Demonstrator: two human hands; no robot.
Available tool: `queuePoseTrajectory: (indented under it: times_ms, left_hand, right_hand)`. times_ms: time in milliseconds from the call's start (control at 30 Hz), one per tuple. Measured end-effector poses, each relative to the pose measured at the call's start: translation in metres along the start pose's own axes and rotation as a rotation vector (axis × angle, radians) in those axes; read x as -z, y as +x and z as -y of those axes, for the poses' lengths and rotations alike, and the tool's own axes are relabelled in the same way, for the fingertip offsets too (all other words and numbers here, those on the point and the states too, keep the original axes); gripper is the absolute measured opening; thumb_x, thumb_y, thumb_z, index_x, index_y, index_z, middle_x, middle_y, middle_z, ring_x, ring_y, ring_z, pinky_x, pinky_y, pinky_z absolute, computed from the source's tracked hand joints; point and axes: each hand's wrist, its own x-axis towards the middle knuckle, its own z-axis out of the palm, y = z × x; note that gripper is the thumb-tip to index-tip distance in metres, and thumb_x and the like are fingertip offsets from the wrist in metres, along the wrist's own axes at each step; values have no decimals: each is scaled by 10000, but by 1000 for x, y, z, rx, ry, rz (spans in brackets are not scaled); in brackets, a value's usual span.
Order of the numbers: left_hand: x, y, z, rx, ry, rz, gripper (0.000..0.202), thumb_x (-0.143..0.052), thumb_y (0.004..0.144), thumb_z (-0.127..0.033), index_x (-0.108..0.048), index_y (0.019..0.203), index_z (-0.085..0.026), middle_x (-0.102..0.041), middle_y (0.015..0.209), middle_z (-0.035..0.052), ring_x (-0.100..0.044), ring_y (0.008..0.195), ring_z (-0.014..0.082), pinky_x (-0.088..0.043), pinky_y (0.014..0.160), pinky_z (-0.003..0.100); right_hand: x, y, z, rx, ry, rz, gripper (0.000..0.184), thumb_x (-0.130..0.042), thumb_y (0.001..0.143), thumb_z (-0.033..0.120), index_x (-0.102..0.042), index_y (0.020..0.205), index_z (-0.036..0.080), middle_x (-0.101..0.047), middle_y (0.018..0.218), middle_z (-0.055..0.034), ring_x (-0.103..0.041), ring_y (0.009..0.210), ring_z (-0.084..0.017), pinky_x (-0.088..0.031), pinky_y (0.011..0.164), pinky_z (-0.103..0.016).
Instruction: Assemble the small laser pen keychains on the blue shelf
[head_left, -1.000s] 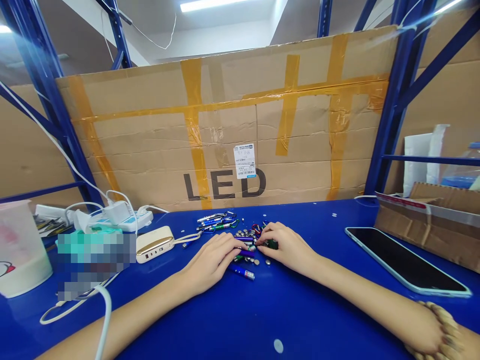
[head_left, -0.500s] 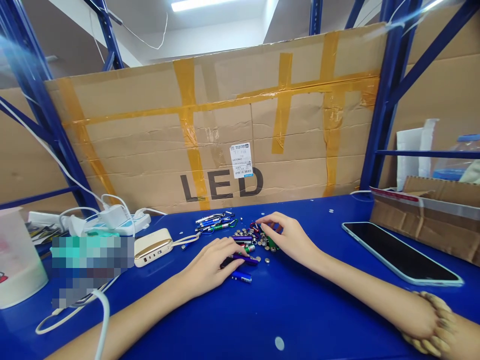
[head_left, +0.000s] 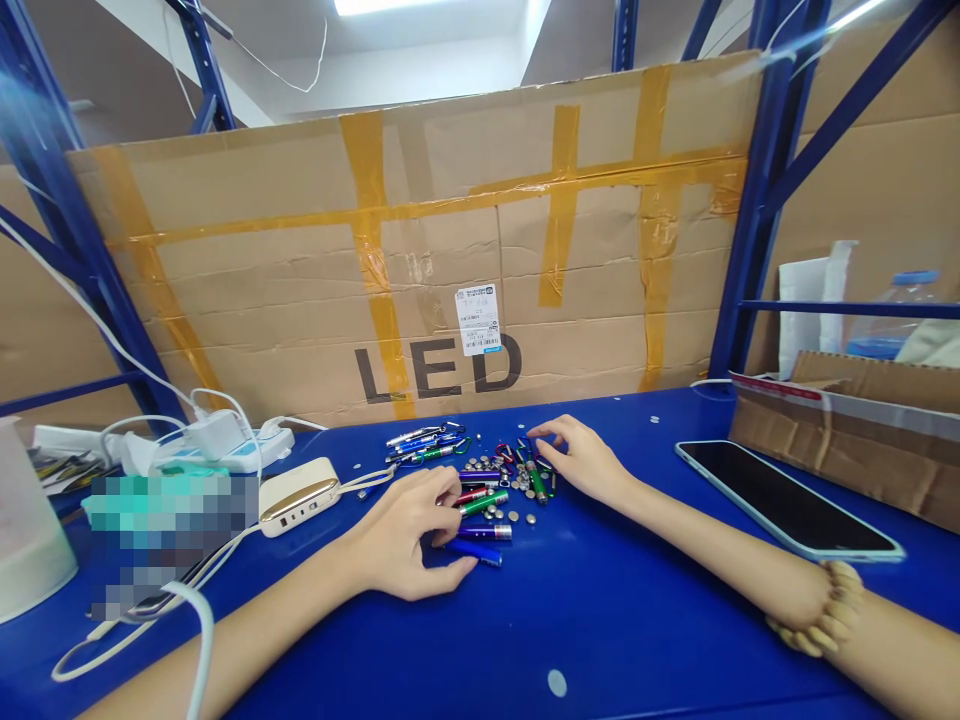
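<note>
My left hand (head_left: 409,530) hovers low over the tubes, its thumb spread from the curled fingers. Under its fingertips lie a blue tube (head_left: 480,553) and a purple tube with a silver end (head_left: 487,533); whether they touch is unclear. Beyond them are a green tube (head_left: 486,503) and a dark red tube (head_left: 471,495), like small flashlight barrels. My right hand (head_left: 589,462) is open, fingertips apart beside a small blue clip (head_left: 524,446). A red carabiner (head_left: 504,455) and another green tube (head_left: 537,483) lie near it. Round silver button cells (head_left: 513,516) are scattered between the hands.
Several slim flashlights with clips (head_left: 427,440) lie at the back. On the left are a white power bank (head_left: 300,497), cables, a power strip (head_left: 262,450) and a pale cup (head_left: 30,540). On the right are a phone (head_left: 787,498) and a cardboard box (head_left: 847,430). A cardboard sheet (head_left: 300,300) stands behind.
My left hand has let go of the purple tube, which now lies on the table, and its thumb has spread. My right hand has drawn slightly away from the red carabiner.
</note>
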Motion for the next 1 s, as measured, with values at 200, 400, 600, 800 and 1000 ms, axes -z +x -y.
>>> queuePoseTrajectory:
  times_ms: [200, 400, 600, 800, 1000]
  left_hand:
    - [-7, 3, -4, 77, -82, 63, 166, -540, 746, -291, -498, 633, -176, -494, 807, 32, -477, 686, 133, -422, 631, 257]
    - [-15, 3, -3, 169, -77, 34, 151, -474, 829, -289, -587, 789, -197, -524, 855, 26, -533, 745, 133, -453, 674, 247]
    - [-8, 3, 14, 379, 101, -147, 258, -382, 873, -275, -562, 720, -171, -551, 788, 34, -545, 723, 155, -454, 676, 290]
    - [-3, -4, 41, 684, 563, 59, 232, -421, 832, -267, -581, 884, -106, -551, 899, 140, -559, 831, 279, -457, 672, 381]
    - [-7, -8, 42, 812, 608, 189, 287, -383, 855, -279, -545, 964, -69, -566, 930, 170, -561, 860, 289, -454, 678, 377]
  right_hand:
    - [3, -1, 3, -85, 23, 35, 219, -483, 811, 219, -650, 953, 223, -635, 948, -28, -587, 723, -160, -464, 658, -305]
    - [-2, -1, 1, 17, 161, 85, 212, -464, 793, 176, -650, 894, 162, -654, 824, -39, -591, 590, -129, -496, 579, -275]
    - [3, -6, 13, 98, 196, 12, 202, -469, 795, 185, -661, 855, 183, -660, 890, -39, -600, 681, -143, -500, 641, -289]
    - [5, -12, 24, 83, 235, 47, 215, -469, 800, 204, -662, 894, 189, -662, 860, -29, -577, 643, -138, -480, 590, -278]
    - [6, -12, 23, 93, 234, 42, 225, -465, 790, 198, -663, 896, 186, -660, 821, -28, -568, 620, -136, -471, 571, -276]
